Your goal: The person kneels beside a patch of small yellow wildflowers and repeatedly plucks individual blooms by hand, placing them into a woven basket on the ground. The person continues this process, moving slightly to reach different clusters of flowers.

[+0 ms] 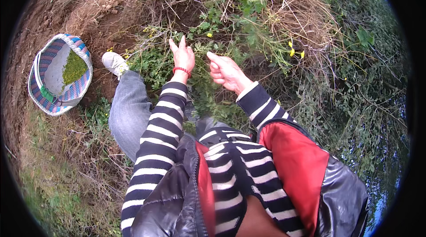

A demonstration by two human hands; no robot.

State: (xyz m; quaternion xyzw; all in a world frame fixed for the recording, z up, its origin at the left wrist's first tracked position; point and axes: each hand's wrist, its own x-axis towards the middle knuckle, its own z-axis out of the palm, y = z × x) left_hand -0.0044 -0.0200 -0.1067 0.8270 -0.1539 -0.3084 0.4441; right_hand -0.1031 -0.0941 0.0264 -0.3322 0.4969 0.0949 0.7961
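My left hand [184, 60], with a red bead bracelet [182, 70] at its wrist, reaches over low leafy plants [154, 67]. Two of its fingers stretch forward and apart, and I see nothing held in it. Close by on the right, my right hand [226, 71] has its fingers curled and its thumb against the index finger. Whether a thin stem is pinched there is too small to tell. A yellow flower [209, 35] stands just beyond both hands. At the far left, a striped woven basket [35, 99] holds a heap of small yellow-green plant pieces [74, 68].
Bare reddish soil [76, 7] slopes at upper left. Dry grass [304, 16] and yellow flowers [292, 52] lie at upper right, with dense shrubs [359, 87] along the right side. My white shoe [114, 62] stands between the basket and the plants.
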